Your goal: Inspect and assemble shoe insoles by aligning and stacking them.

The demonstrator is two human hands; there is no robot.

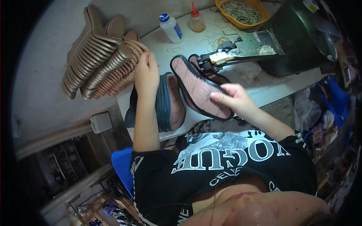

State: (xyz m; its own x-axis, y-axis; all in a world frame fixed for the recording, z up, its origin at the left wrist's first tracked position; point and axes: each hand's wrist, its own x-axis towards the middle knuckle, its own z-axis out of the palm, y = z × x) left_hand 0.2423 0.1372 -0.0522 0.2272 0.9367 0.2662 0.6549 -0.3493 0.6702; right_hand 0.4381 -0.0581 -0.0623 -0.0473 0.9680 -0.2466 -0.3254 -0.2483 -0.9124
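Observation:
My right hand [233,97] grips a shoe sole [200,88] with a pink face and a black rim, thumb on the pink face. The sole is tilted, its far end near the rollers of a machine arm [241,49]. Part of another dark-rimmed sole [193,59] shows behind it. My left hand [147,73] is raised at the right end of a stack of pink soles [117,67]. Its fingers are curled, and what they hold, if anything, is hidden. Below it, a row of dark soles [162,101] stands on edge on the white table.
Bronze-coloured soles [90,52] are stacked at the left. Toward the back stand a white bottle with a blue cap [171,29], a red-tipped squeeze bottle [197,22] and a yellow basket [247,24] of rubber bands. A dark green machine body [298,41] fills the right.

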